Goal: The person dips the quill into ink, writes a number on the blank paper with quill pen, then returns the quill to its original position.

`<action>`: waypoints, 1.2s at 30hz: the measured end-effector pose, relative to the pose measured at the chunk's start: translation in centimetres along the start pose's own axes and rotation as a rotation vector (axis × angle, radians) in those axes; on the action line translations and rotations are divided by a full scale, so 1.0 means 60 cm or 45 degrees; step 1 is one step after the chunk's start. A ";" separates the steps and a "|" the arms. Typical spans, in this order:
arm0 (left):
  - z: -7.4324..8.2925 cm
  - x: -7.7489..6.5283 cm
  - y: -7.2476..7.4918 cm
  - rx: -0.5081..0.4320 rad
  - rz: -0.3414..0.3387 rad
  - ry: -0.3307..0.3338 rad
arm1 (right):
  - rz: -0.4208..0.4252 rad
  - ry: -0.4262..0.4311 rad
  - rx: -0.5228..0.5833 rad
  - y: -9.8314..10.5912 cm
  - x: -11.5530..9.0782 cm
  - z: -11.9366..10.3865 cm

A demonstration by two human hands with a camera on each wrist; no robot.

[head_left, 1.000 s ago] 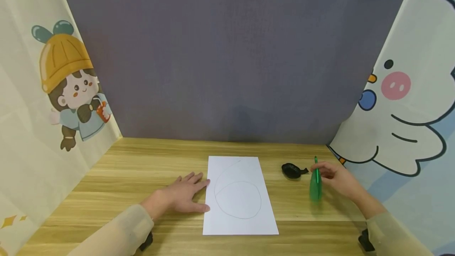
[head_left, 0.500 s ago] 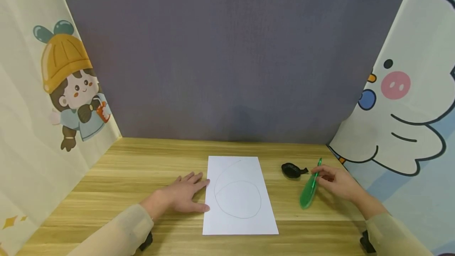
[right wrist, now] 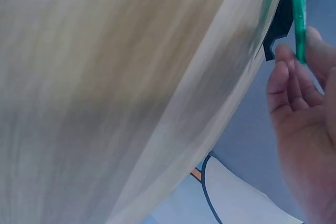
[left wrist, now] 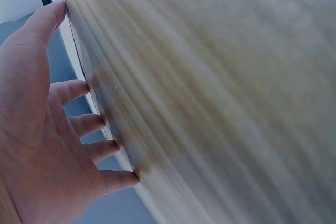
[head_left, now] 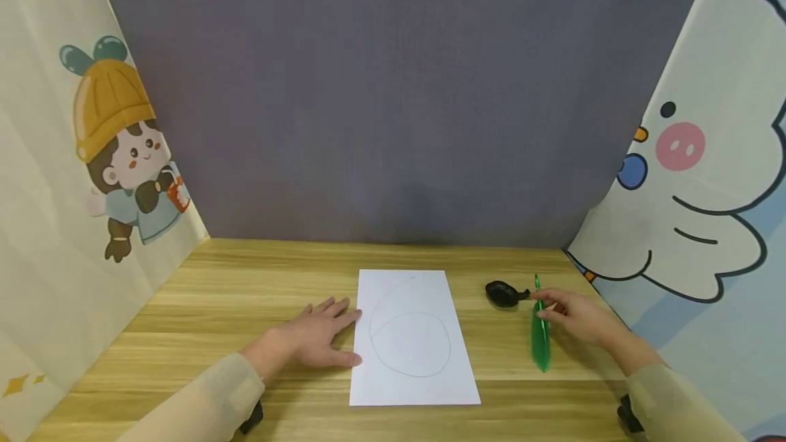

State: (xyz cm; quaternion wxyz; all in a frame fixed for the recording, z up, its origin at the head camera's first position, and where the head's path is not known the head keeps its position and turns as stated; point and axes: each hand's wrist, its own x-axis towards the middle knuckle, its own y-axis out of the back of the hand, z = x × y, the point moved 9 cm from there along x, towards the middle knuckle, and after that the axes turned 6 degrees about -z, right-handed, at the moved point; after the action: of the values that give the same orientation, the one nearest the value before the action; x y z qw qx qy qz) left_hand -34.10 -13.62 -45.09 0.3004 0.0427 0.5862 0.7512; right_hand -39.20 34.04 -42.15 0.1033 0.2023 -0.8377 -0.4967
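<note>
My left hand (head_left: 321, 336) lies spread on the table, with index fingertip and thumb tip at the left edge of a white sheet of paper (head_left: 463, 387). The sheet bears a thin, pale line curling into a large loop. To the right of it, my right hand (head_left: 580, 318) pinches a slim green pen-like stick with a flat leaf-shaped end (head_left: 541, 346). Its thin end points away from me and the broad end towards me. In the right wrist view, thumb and fingertips meet on the green shaft (right wrist: 298, 19). Past those fingertips lies a black oval object with a short tail (head_left: 503, 294).
The wood-grain table (head_left: 258, 278) ends at a dark grey backdrop (head_left: 393, 121). Printed cloths stand at both sides, with a cartoon child (head_left: 138, 155) on the left and a white cartoon animal (head_left: 694, 210) on the right.
The green leaf-shaped stick has turned in my right fingers, its broad end swinging left and then back right, now lower towards the table. The right hand has shifted slightly left; my left hand stays put.
</note>
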 end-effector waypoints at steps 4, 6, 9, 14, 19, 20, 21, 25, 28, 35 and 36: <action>-0.002 0.002 0.001 -0.001 0.002 -0.002 | -0.069 -0.003 0.020 -0.008 0.005 -0.003; -0.002 0.003 0.001 0.000 0.002 -0.003 | -0.088 0.000 0.028 -0.011 0.007 -0.004; -0.003 0.003 -0.001 0.002 0.003 -0.003 | -0.107 0.016 0.039 -0.017 0.011 -0.004; -0.001 0.003 0.000 0.000 0.008 -0.006 | -0.114 0.051 0.039 -0.025 0.015 -0.003; -0.002 0.006 0.001 -0.005 0.011 -0.011 | -0.131 0.054 0.073 -0.031 0.016 -0.003; -0.003 0.007 0.000 -0.006 0.011 -0.012 | -0.133 0.048 0.081 -0.032 0.016 -0.002; -0.004 0.008 0.000 -0.005 0.011 -0.014 | -0.139 0.051 0.086 -0.033 0.016 -0.002; -0.006 0.011 -0.002 -0.013 0.009 -0.014 | -0.141 0.041 0.096 -0.035 0.017 -0.001; -0.008 0.015 -0.003 -0.023 0.009 -0.011 | -0.130 0.044 0.095 -0.035 0.016 -0.001; -0.009 0.022 0.001 -0.013 0.043 0.024 | 0.021 0.009 0.014 -0.016 0.012 -0.010; -0.008 0.022 0.002 -0.006 0.048 0.032 | 0.046 0.005 -0.015 -0.014 0.013 -0.013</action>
State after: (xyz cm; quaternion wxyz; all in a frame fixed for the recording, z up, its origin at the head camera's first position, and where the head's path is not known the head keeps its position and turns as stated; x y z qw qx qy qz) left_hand -35.45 -13.37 -45.50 0.2788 0.0438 0.5872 0.7586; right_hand -39.39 32.72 -42.50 0.1152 0.1876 -0.8380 -0.4993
